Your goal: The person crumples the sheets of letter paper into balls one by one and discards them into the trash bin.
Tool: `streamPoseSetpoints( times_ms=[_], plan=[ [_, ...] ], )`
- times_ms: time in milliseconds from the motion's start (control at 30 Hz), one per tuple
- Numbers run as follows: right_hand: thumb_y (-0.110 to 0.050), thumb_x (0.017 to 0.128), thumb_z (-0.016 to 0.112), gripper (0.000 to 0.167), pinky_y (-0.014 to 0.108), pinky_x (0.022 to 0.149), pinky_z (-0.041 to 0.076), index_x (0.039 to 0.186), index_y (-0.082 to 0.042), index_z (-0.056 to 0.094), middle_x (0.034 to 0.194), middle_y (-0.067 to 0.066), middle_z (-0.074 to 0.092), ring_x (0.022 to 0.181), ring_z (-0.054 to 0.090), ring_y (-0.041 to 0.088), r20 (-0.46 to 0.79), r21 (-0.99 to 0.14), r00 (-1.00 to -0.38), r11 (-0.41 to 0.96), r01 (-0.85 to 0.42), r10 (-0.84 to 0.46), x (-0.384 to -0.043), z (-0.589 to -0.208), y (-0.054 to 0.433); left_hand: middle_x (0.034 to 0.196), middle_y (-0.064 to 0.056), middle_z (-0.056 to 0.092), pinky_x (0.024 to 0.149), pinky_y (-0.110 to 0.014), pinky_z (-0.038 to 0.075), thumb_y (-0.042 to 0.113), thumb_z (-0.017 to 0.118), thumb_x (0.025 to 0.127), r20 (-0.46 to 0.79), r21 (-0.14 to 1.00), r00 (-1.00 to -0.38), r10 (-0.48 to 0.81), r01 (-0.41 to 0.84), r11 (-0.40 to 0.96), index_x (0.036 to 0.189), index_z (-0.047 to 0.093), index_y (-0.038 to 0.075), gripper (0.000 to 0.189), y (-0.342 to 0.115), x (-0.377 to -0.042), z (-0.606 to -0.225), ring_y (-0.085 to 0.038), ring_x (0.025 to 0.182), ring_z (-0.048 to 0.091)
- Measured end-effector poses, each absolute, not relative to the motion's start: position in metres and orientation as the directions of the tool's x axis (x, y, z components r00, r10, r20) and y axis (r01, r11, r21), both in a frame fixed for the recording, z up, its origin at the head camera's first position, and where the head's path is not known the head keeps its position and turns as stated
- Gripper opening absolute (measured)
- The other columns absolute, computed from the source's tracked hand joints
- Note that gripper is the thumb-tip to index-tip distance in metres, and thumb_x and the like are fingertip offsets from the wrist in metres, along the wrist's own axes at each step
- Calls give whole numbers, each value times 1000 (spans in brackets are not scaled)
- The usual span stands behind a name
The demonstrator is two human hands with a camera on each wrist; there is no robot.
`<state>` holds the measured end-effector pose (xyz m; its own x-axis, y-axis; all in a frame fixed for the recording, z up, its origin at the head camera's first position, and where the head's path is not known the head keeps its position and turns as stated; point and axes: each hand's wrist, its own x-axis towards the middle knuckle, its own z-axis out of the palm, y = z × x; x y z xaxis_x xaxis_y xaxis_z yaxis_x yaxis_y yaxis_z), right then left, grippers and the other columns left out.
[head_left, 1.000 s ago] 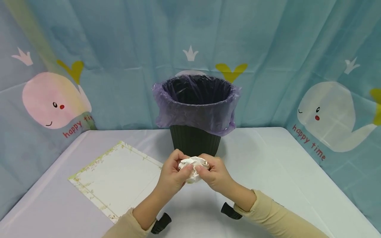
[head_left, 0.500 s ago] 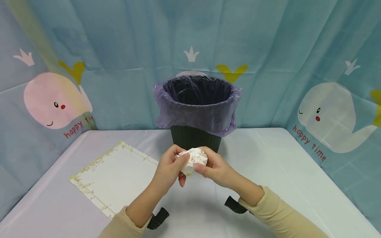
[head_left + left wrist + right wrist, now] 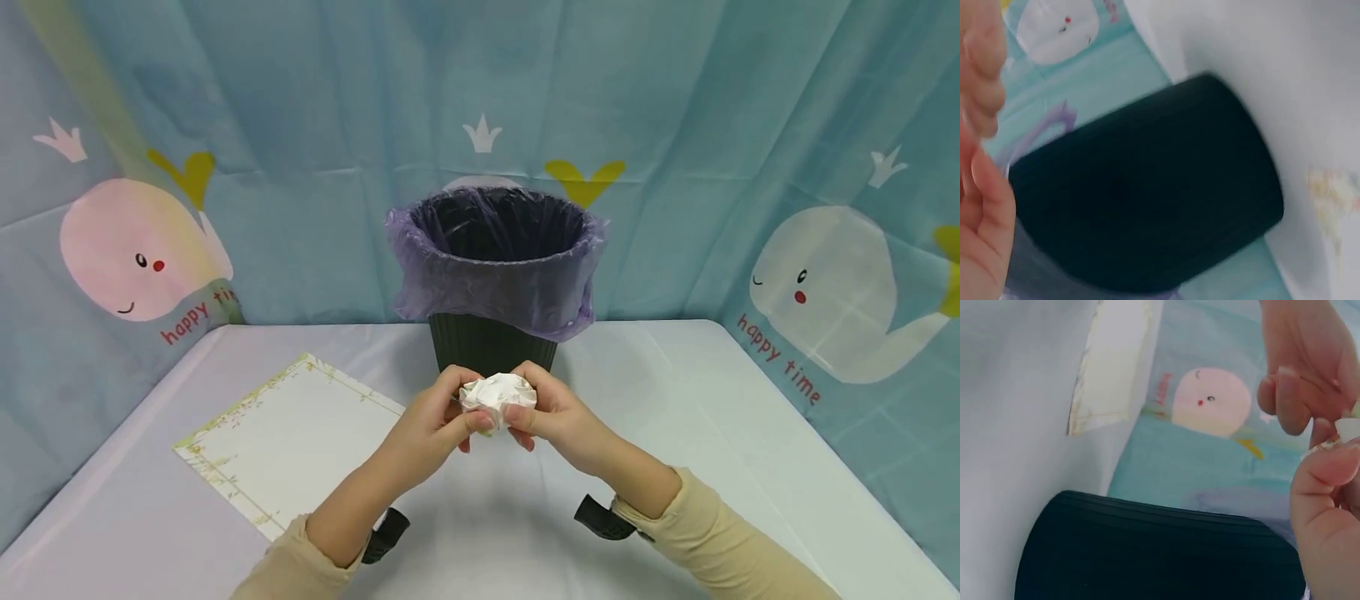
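The step in hand looks to be working a wad of crumpled paper [image 3: 498,395] between both hands, and it probably goes best with even pressure from the two sides, a small turn between squeezes, and loose edges tucked inward with the thumbs. Paper like this likely springs back a little, so one hand should keep its hold whenever the other shifts; pressing too hard on one side could let the wad slip out.

The left hand [image 3: 433,418] grasps the wad's left side, its thumb on the near face and its other fingers curled round behind. The right hand [image 3: 561,417] grasps the right side in much the same way. The fingers stand only as far apart as the wad is thick; how firmly they press, I cannot tell.

The wad sits between the hands, above the bench [image 3: 660,392] and in front of the dark bin [image 3: 487,343] with its purple liner [image 3: 502,292]. A flat patterned sheet [image 3: 300,442] lies on the bench to the left
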<state>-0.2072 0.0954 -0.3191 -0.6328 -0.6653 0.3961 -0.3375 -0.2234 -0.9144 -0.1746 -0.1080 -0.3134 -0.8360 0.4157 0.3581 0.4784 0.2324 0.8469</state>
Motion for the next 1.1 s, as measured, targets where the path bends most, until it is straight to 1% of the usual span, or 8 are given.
streamPoseSetpoints(
  times_ms=[100,233,400,533,667,900,1000,1100],
  plan=[
    [-26,98,59,37,22,52,36,97,7,42,81,-2,56,59,42,11,405,-913,-675,-243,-327,-616,-206,-322,90,87,-8,59,62,-29,51,17,61,94,404,842,-849,339,490,224,105,48,4,21,-102,-176,-317,-16,65,57],
    [-19,97,58,23,17,51,36,89,0,48,80,-5,58,60,43,6,452,-891,-748,-289,-351,-486,-202,-328,82,86,-12,59,66,-28,53,14,60,94,514,835,-827,227,543,85,94,48,1,17,-89,-177,-329,-13,72,58],
    [-6,96,53,10,18,51,44,89,0,54,80,-6,56,61,48,6,562,-827,-732,-286,-485,-384,-197,-334,77,82,-16,56,63,-26,53,9,63,92,600,798,-786,149,601,-41,87,48,-2,19,-82,-177,-335,-11,72,56],
    [-6,97,55,11,24,45,38,97,4,53,78,-1,52,55,44,13,601,-791,-684,-184,-584,-414,-196,-329,83,88,-10,57,63,-25,50,10,68,90,483,866,-859,169,498,54,95,57,1,15,-90,-175,-325,-14,71,57],
    [-18,99,57,25,25,50,43,109,5,53,85,6,53,62,49,17,503,-825,-685,-55,-563,-528,-197,-318,94,96,-8,62,70,-30,52,14,71,90,304,928,-924,234,343,147,108,60,5,23,-99,-170,-314,-19,78,61],
    [-15,96,62,42,27,72,53,129,6,50,113,17,57,85,57,17,453,-796,-670,72,-601,-589,-198,-310,101,107,-14,62,82,-27,53,14,72,89,145,984,-940,309,169,51,122,53,-5,42,-104,-165,-306,-19,92,62],
    [-13,95,64,41,27,69,52,129,4,48,113,18,57,82,56,15,494,-759,-645,72,-647,-583,-197,-313,100,104,-12,62,80,-24,52,12,72,89,118,992,-950,290,123,1,119,53,-10,42,-105,-163,-306,-17,90,61],
    [-14,95,63,30,26,65,52,117,3,52,103,17,60,79,56,14,554,-724,-600,22,-690,-577,-198,-318,96,96,-8,63,77,-22,51,6,70,88,113,993,-964,240,102,-56,111,56,-14,33,-105,-161,-310,-14,85,60]
  ],
)
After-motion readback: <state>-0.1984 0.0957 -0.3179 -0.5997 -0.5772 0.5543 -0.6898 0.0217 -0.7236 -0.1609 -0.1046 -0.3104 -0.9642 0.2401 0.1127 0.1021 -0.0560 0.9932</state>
